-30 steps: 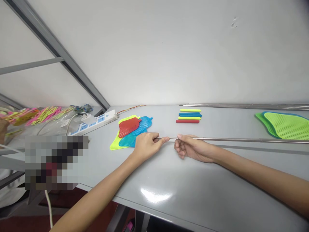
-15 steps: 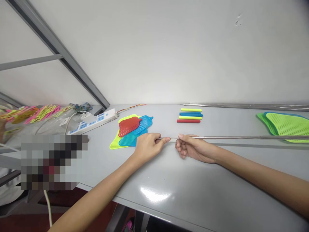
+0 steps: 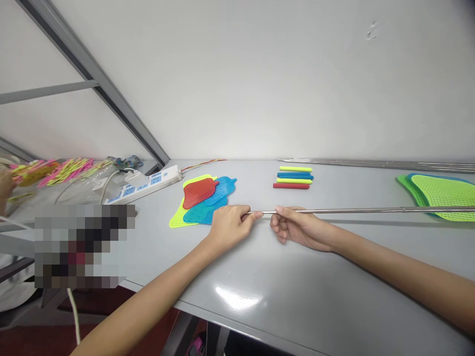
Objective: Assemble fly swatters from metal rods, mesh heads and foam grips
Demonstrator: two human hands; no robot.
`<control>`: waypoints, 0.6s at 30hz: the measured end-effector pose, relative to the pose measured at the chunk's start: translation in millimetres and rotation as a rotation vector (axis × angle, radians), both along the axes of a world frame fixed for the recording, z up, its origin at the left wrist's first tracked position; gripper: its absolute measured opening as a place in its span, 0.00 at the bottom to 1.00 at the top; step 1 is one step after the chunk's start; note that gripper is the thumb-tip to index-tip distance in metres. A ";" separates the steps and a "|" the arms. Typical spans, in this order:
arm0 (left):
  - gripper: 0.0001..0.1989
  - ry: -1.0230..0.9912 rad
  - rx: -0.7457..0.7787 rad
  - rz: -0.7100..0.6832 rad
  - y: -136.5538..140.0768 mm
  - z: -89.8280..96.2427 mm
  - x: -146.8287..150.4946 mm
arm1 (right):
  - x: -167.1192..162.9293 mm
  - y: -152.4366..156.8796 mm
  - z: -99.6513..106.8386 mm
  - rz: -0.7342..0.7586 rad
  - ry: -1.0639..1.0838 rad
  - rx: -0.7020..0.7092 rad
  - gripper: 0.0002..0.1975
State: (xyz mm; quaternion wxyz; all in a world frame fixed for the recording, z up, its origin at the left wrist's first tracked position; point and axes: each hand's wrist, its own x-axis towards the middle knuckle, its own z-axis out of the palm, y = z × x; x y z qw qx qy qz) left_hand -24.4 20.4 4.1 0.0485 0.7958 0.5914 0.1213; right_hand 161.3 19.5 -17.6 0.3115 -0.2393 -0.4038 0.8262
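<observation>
A thin metal telescopic rod (image 3: 356, 211) runs level above the grey tabletop, its thicker part leaving the view at the right. My left hand (image 3: 230, 222) is closed on its slim left end, thumb pressed along it. A short way to the right, my right hand (image 3: 297, 230) pinches the same rod between thumb and fingers, palm turned up. Beside my left hand lie fly swatter heads: a red one (image 3: 200, 193) on top of blue ones (image 3: 222, 187) and yellow-green ones (image 3: 176, 221). Beyond my right hand several coloured tubes (image 3: 293, 181) lie in a row.
Several metal rods (image 3: 371, 164) lie along the wall. More green swatter heads (image 3: 451, 193) rest at right, beneath the held rod. A white power strip (image 3: 148, 185) stands at left, near pink and yellow strips (image 3: 76, 170). Part of another person's hand (image 3: 4, 185) shows at the left edge.
The view has shifted very slightly. Both my hands keep the same hold on the rod. Part of another person's hand has come in at the left edge.
</observation>
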 end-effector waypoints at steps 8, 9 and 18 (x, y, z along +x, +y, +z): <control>0.23 -0.009 -0.014 -0.006 -1.7 2.0 2.2 | 0.7 0.3 -0.7 0.002 -0.002 -0.006 0.15; 0.23 -0.006 -0.011 -0.011 -1.6 1.9 2.1 | 0.7 0.3 -0.8 0.002 -0.004 -0.005 0.15; 0.22 0.017 0.012 -0.049 -2.2 -0.5 0.6 | 0.2 0.9 -1.7 0.002 0.003 -0.005 0.15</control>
